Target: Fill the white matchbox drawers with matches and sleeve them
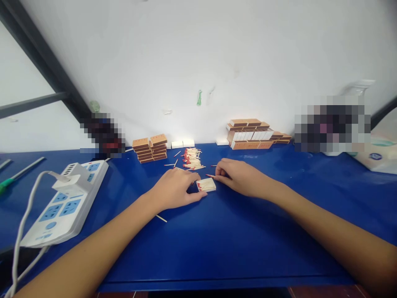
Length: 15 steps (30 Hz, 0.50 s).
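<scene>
A small white matchbox tray [208, 185] with several red-tipped matches in it lies on the blue table. My left hand [176, 187] grips the tray's left end between thumb and fingers. Just right of the tray, my right hand [237, 176] pinches a match [210, 176], its red head pointing left; whether more than one is in the pinch I cannot tell. Behind the tray lies a loose pile of matches [192, 158], with a few strays around it. Another single match [161, 218] lies in front of my left forearm.
Stacked matchboxes stand at the back left [151, 150] and back right [252, 135] against the wall. White trays [182, 144] sit between them. A power strip [70, 198] with a cable fills the left side. A tissue pack [380, 151] lies far right.
</scene>
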Tool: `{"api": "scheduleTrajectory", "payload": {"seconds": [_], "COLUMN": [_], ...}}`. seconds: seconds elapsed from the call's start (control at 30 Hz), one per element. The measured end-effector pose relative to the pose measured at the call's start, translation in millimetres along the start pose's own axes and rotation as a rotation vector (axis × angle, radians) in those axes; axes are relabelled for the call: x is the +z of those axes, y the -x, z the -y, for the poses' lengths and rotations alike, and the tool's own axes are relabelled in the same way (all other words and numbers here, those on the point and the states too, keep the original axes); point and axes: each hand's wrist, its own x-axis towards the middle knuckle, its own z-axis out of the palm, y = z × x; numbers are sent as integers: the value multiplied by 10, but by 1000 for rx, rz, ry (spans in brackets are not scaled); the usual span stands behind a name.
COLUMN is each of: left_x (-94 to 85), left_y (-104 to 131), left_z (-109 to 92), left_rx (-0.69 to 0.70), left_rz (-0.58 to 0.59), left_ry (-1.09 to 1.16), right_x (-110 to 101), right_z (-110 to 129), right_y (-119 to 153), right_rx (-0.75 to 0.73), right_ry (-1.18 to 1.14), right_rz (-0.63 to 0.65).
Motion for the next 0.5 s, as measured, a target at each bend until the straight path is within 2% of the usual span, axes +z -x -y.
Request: {"api": "scheduleTrajectory", "payload": {"seconds": [0.27,0.5], "left_x": [-12,-9], "left_y": [-12,-5], "left_z": [-18,-7], "left_rx": [-1,13], "left_rz": [4,-9], "left_ry": [10,14], "right_x": [46,-50], "right_z": [-76,67], "right_y": [12,60], "right_rx": [-49,-176], "right_ry": [173,141], "right_rz": [27,-97]}}
